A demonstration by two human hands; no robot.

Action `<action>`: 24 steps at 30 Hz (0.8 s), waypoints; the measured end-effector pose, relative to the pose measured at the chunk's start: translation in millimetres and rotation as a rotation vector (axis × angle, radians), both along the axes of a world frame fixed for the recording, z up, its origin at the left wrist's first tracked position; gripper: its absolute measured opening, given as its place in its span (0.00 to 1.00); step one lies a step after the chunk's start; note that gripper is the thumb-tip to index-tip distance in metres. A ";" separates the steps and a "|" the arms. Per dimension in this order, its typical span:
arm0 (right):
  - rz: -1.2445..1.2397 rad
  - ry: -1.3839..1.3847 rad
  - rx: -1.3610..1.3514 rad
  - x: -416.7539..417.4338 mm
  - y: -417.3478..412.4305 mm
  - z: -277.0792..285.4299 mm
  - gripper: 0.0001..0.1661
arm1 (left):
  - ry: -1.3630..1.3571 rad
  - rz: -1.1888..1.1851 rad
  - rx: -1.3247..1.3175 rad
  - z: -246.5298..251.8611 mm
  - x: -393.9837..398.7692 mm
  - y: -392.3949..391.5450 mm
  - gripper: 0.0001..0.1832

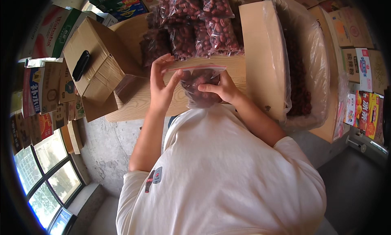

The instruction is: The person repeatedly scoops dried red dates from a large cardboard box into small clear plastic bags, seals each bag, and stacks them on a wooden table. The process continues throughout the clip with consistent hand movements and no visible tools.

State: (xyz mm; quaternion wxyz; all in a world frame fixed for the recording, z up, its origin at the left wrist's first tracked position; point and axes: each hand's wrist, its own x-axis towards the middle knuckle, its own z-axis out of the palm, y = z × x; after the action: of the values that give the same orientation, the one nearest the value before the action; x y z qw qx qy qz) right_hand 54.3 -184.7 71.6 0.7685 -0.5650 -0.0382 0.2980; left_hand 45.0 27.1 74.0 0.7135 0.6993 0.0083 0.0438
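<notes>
A clear zip-top plastic bag of dried red dates (pixel 203 87) is held near my body, above the table's front edge. Its red-lined zip strip runs across the top. My right hand (pixel 224 88) grips the bag's right side, the thumb lying across its front. At the strip's left end is my left hand (pixel 166 82), its thumb and a finger at the corner and the other fingers raised and bent. Beyond my hands, several filled bags of dates (pixel 186 36) are stacked on the wooden table (pixel 137 105). The bag hides part of my right fingers.
To the right stands a large cardboard box (pixel 262 61) lined with clear plastic, with loose dates (pixel 297 91) inside. On the left is another cardboard box (pixel 104 61) with a black object (pixel 81 65) on it. Stacked cartons (pixel 50 85) line the sides, above a window (pixel 50 174).
</notes>
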 end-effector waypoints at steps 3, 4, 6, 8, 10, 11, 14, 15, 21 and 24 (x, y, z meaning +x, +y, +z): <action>-0.021 -0.032 0.053 2.4 1.6 -6.9 0.23 | 0.228 -0.126 -0.359 -10.1 -17.2 -12.8 0.35; -0.005 -0.077 0.027 3.8 1.5 -10.7 0.26 | 0.232 -0.175 -0.372 -15.4 -21.2 -15.9 0.38; 0.027 -0.165 -0.024 5.3 1.3 -20.0 0.31 | 0.367 -0.231 -0.439 -17.4 -24.2 -19.2 0.37; -0.100 -0.163 0.005 -1.2 5.9 -31.8 0.39 | 0.417 -0.251 -0.463 -23.3 -24.4 -19.7 0.34; -0.174 -0.166 0.024 -3.3 10.0 -29.0 0.47 | 0.420 -0.227 -0.455 -30.7 -24.2 -18.6 0.31; -0.185 -0.169 0.031 -3.1 10.4 -25.7 0.51 | 0.422 -0.215 -0.452 -32.8 -23.6 -18.0 0.30; -0.254 -0.284 -0.210 -7.2 7.2 -38.9 0.59 | 0.461 -0.108 -0.599 -32.8 -21.0 -22.1 0.25; -0.281 -0.339 -0.334 -7.8 7.9 -39.1 0.62 | 0.492 -0.093 -0.621 -35.6 -19.8 -21.5 0.25; 0.272 -0.853 -0.750 -22.3 16.5 -12.2 0.72 | 0.761 -0.090 -0.592 -65.8 -11.1 -9.2 0.23; 0.210 -0.882 -0.810 -20.6 20.3 -26.0 0.67 | 0.798 -0.114 -0.684 -67.6 -6.8 -5.1 0.25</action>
State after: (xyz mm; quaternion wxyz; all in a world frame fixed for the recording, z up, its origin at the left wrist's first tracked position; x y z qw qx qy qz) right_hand 33.7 -164.5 45.6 0.3708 -0.8758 -0.2921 0.1007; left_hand 38.1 22.0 6.4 0.8433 0.3884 0.2552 -0.2699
